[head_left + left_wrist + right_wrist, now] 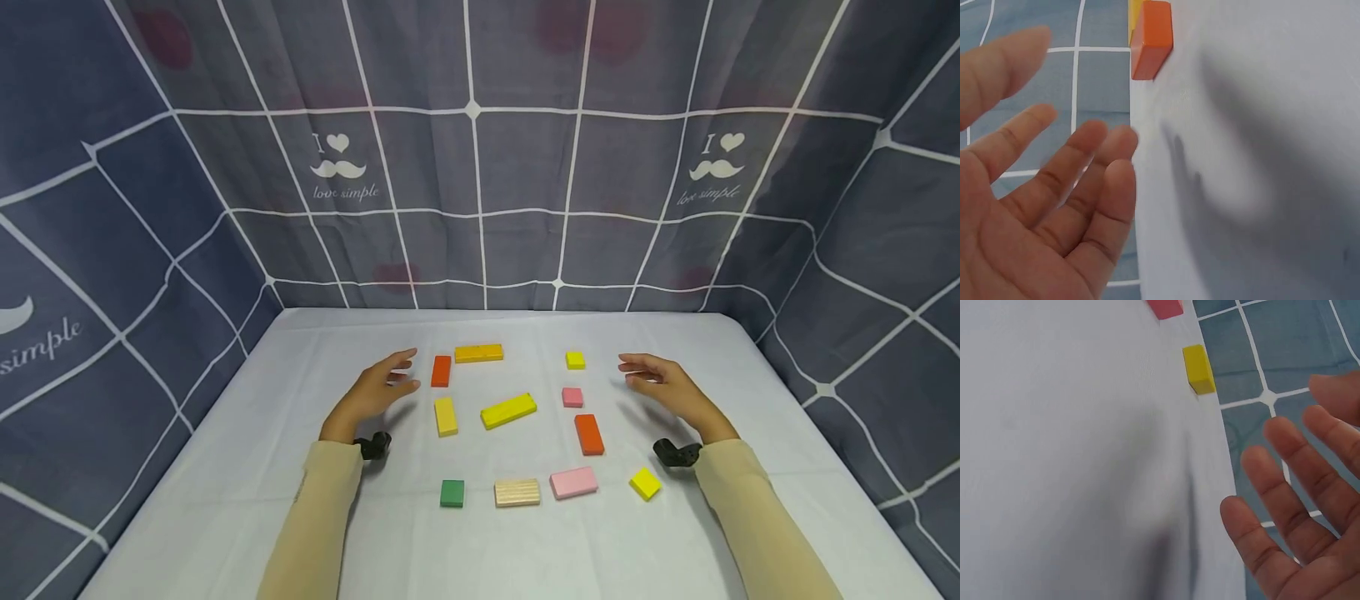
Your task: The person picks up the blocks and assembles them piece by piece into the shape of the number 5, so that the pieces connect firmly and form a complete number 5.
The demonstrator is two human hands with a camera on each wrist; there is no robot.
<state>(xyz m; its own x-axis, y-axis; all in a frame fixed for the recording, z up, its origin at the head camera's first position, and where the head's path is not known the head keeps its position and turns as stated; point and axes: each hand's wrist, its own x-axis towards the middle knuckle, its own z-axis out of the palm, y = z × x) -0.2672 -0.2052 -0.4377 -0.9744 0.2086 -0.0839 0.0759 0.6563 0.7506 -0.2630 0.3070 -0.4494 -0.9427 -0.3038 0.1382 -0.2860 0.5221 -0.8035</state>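
My left hand (377,387) hovers over the white table with nothing in its relaxed fingers. Closest to it is an orange block (441,371), also visible in the left wrist view as an orange block (1152,40). A yellow block (446,417) lies just nearer to me. On the other side my right hand (670,388) is likewise held above the cloth, fingers loosely bent and holding nothing. Left of it are a small yellow block (575,360) and a small pink block (572,397). The right wrist view shows that yellow block (1199,370) apart from the fingers.
Between the hands lie a long amber block (479,353) and a long yellow block (508,411). Nearer are a red-orange block (589,435), green block (452,493), ridged wooden block (517,492), pink block (573,482) and yellow block (645,484). Grey curtains (517,167) enclose the table (405,550).
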